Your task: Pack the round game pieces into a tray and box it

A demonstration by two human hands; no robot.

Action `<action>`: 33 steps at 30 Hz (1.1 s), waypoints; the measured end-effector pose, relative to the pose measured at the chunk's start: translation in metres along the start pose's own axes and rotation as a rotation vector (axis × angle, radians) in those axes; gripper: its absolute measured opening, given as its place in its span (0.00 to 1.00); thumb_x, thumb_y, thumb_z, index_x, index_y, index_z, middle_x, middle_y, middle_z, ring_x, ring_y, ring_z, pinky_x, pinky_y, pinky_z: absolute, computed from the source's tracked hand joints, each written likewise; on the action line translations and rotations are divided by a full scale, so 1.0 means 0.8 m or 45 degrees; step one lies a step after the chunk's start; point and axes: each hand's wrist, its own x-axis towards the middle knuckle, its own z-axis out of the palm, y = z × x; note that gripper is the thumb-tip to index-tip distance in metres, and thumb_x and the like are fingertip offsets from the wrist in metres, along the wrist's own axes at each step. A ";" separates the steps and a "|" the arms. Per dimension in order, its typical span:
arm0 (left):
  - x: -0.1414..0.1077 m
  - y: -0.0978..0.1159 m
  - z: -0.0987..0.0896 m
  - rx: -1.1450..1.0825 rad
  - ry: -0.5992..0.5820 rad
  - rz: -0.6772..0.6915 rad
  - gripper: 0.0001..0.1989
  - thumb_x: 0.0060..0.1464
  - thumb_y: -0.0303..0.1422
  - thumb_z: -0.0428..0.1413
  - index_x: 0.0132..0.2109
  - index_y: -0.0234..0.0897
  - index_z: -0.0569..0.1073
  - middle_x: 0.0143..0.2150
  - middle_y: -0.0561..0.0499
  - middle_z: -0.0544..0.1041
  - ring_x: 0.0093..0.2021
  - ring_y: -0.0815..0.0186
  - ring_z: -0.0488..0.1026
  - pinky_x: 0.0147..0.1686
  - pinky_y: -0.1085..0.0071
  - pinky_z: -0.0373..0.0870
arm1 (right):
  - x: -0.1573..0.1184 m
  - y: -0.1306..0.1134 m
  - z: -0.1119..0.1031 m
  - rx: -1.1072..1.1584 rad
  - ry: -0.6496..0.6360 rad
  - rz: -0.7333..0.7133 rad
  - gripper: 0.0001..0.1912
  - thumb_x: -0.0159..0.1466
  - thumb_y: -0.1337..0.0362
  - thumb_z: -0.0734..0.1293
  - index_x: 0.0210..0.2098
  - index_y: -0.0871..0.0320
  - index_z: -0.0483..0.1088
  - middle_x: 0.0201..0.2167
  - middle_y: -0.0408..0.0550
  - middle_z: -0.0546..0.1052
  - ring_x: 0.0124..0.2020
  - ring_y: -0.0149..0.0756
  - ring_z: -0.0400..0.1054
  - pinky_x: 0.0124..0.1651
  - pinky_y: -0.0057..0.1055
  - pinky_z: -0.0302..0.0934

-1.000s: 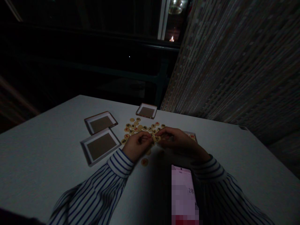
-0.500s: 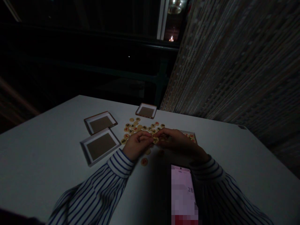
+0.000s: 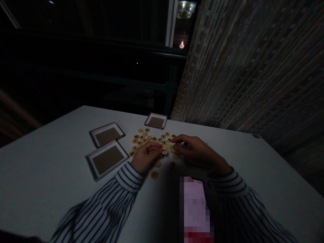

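My left hand [image 3: 148, 157] pinches a round Chinese chess piece [image 3: 164, 150] with a dark character between thumb and fingertips. To its right, my right hand [image 3: 196, 148] hovers low over the pieces, its thumb and forefinger apart and nothing visible between them. Round the hands lie many scattered Chinese chess pieces [image 3: 140, 143], some with red characters, some dark, some blank side up. Closer to me are a red-marked piece [image 3: 154, 174] and a blank-faced piece [image 3: 157, 164]. Pieces under my right hand are partly hidden.
Two shallow box parts, a brown-edged one [image 3: 119, 130] and a white one [image 3: 93, 170], lie at left, touching. Another small shallow box [image 3: 165, 122] is at the back. A lit phone [image 3: 196, 209] lies between my forearms on the white table [image 3: 45, 175]. A string curtain [image 3: 235, 67] hangs at right.
My right hand has moved away from the left hand to the right, its fingers parting from the piece. The left hand keeps hold of it. The view has shifted slightly.
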 end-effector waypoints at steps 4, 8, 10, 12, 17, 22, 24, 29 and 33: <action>0.001 -0.003 -0.002 0.031 -0.004 -0.018 0.19 0.34 0.37 0.65 0.35 0.32 0.73 0.24 0.51 0.76 0.26 0.68 0.74 0.29 0.72 0.70 | -0.010 -0.002 -0.015 -0.083 0.008 0.064 0.14 0.59 0.60 0.63 0.44 0.56 0.69 0.37 0.46 0.75 0.34 0.32 0.69 0.38 0.30 0.61; 0.001 -0.006 -0.003 0.022 -0.006 -0.054 0.21 0.35 0.37 0.65 0.38 0.31 0.74 0.25 0.50 0.77 0.27 0.67 0.75 0.31 0.72 0.71 | -0.024 0.000 -0.034 -0.131 -0.037 0.125 0.14 0.59 0.60 0.62 0.44 0.56 0.70 0.36 0.46 0.75 0.35 0.34 0.69 0.40 0.31 0.61; 0.002 -0.008 -0.003 -0.003 -0.007 -0.074 0.22 0.35 0.37 0.65 0.39 0.31 0.74 0.26 0.49 0.78 0.27 0.67 0.75 0.32 0.71 0.72 | -0.032 0.004 -0.044 -0.143 -0.058 0.152 0.14 0.59 0.60 0.62 0.43 0.55 0.70 0.37 0.47 0.76 0.36 0.34 0.69 0.40 0.31 0.62; 0.002 -0.010 -0.002 -0.019 -0.011 -0.089 0.21 0.35 0.36 0.65 0.39 0.31 0.75 0.26 0.49 0.78 0.27 0.67 0.75 0.32 0.71 0.72 | -0.038 0.008 -0.051 -0.165 -0.056 0.156 0.14 0.60 0.60 0.61 0.43 0.55 0.70 0.37 0.47 0.76 0.36 0.35 0.69 0.39 0.30 0.62; 0.001 -0.011 -0.002 -0.051 -0.007 -0.097 0.19 0.37 0.35 0.64 0.39 0.33 0.76 0.29 0.49 0.79 0.27 0.68 0.75 0.32 0.73 0.72 | -0.047 0.017 -0.063 -0.284 -0.062 0.142 0.14 0.60 0.60 0.61 0.44 0.55 0.70 0.37 0.47 0.76 0.37 0.36 0.70 0.39 0.30 0.62; -0.002 -0.004 0.003 -0.107 0.037 -0.165 0.16 0.35 0.31 0.65 0.37 0.33 0.76 0.28 0.50 0.79 0.26 0.70 0.75 0.30 0.75 0.72 | -0.053 0.023 -0.073 -0.367 -0.102 0.150 0.16 0.60 0.59 0.61 0.46 0.54 0.69 0.40 0.48 0.76 0.39 0.38 0.69 0.39 0.31 0.61; -0.003 -0.002 0.004 -0.106 0.056 -0.163 0.16 0.35 0.30 0.65 0.36 0.32 0.76 0.28 0.49 0.79 0.26 0.68 0.75 0.29 0.74 0.73 | -0.056 0.026 -0.078 -0.387 -0.110 0.166 0.17 0.60 0.58 0.61 0.47 0.54 0.69 0.39 0.49 0.76 0.38 0.38 0.70 0.39 0.31 0.61; -0.001 -0.004 0.004 -0.094 0.051 -0.135 0.16 0.36 0.30 0.65 0.37 0.32 0.75 0.27 0.50 0.78 0.27 0.66 0.76 0.29 0.74 0.74 | -0.066 0.030 -0.090 -0.429 -0.096 0.191 0.18 0.60 0.58 0.62 0.49 0.55 0.68 0.39 0.49 0.76 0.38 0.38 0.70 0.39 0.31 0.62; 0.000 -0.003 0.009 -0.119 0.046 -0.116 0.16 0.36 0.29 0.64 0.37 0.32 0.74 0.29 0.49 0.79 0.29 0.66 0.77 0.30 0.74 0.74 | -0.071 0.024 -0.095 -0.443 -0.104 0.217 0.20 0.60 0.58 0.61 0.50 0.56 0.67 0.40 0.50 0.76 0.39 0.39 0.70 0.40 0.31 0.62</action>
